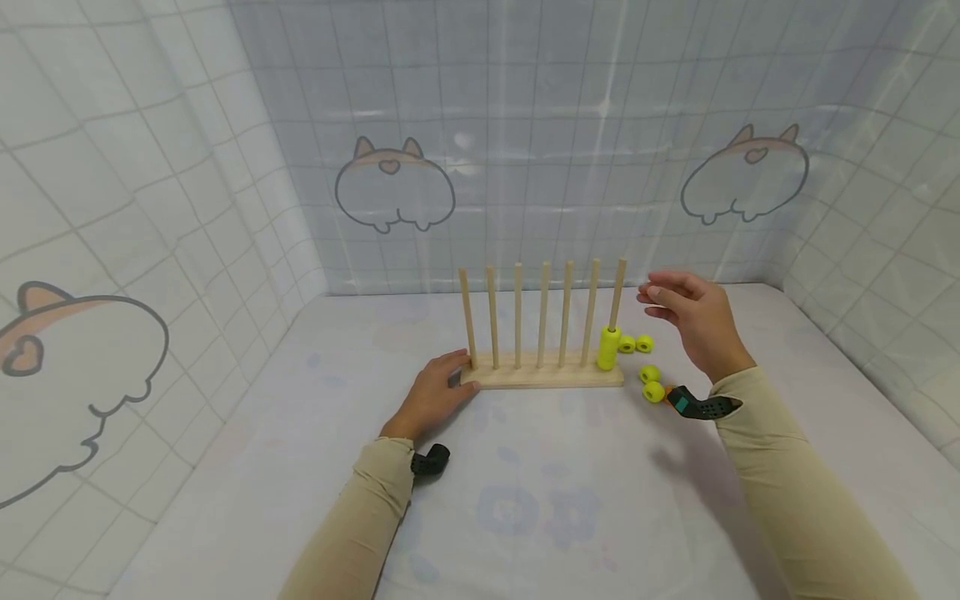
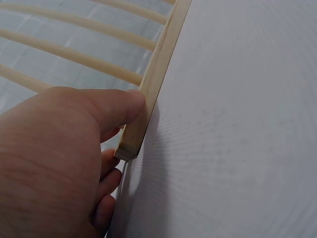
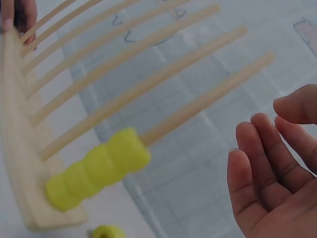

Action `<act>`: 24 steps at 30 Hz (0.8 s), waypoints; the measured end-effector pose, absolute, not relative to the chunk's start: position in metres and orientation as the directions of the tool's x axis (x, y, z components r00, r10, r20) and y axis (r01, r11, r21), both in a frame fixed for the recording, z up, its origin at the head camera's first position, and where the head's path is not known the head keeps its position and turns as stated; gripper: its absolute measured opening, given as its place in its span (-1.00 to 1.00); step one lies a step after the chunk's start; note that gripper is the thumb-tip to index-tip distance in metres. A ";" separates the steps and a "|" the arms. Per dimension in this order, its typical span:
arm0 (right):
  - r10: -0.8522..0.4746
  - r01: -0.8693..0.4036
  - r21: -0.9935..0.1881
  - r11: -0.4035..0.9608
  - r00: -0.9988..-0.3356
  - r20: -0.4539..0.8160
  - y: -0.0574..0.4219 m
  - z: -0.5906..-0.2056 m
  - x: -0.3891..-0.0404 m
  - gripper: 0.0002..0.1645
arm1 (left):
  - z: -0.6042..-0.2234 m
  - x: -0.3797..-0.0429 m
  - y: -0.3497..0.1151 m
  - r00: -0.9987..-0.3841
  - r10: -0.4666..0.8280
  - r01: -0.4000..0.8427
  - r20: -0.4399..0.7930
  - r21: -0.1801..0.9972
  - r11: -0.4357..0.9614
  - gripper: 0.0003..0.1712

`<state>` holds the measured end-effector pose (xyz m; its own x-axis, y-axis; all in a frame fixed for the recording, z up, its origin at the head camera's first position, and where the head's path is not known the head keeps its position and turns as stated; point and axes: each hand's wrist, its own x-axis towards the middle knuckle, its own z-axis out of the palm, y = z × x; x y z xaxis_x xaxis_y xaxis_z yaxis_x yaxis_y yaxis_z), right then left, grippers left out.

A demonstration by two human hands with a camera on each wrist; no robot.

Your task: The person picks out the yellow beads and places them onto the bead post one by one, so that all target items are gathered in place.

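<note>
A wooden peg rack (image 1: 540,379) with several upright dowels stands on the table. Yellow beads (image 1: 608,348) are stacked at the bottom of its rightmost dowel, and the right wrist view shows the same bead stack (image 3: 99,168) up close. My left hand (image 1: 435,392) grips the left end of the base, with the thumb (image 2: 121,106) on the front edge and the other fingers behind. To the right of the rightmost dowel, my right hand (image 1: 697,321) is raised with nothing in it. Its fingers (image 3: 262,153) are relaxed and apart from the dowel.
Loose yellow beads lie right of the rack: a pair beside its end (image 1: 644,343) and another pair nearer the front (image 1: 653,392). Something orange (image 1: 670,394) shows partly behind the right wrist strap. Patterned cloth walls (image 1: 540,167) enclose the table at the back and sides.
</note>
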<state>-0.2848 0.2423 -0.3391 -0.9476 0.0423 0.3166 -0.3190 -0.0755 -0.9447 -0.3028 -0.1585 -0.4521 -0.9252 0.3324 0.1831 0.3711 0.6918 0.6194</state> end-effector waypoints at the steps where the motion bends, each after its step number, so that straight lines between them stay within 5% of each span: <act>1: 0.044 -0.308 -0.949 -0.061 -0.951 0.306 0.244 -0.342 -0.284 -0.58 | -0.452 -0.303 -0.158 -0.926 0.331 0.369 0.181 0.620 0.693 -0.36; 24: -0.085 -0.054 -0.940 0.336 -0.996 0.027 0.282 -0.392 -0.270 -0.35 | -0.453 -0.305 -0.159 -0.925 0.335 0.372 0.180 0.611 0.699 -0.35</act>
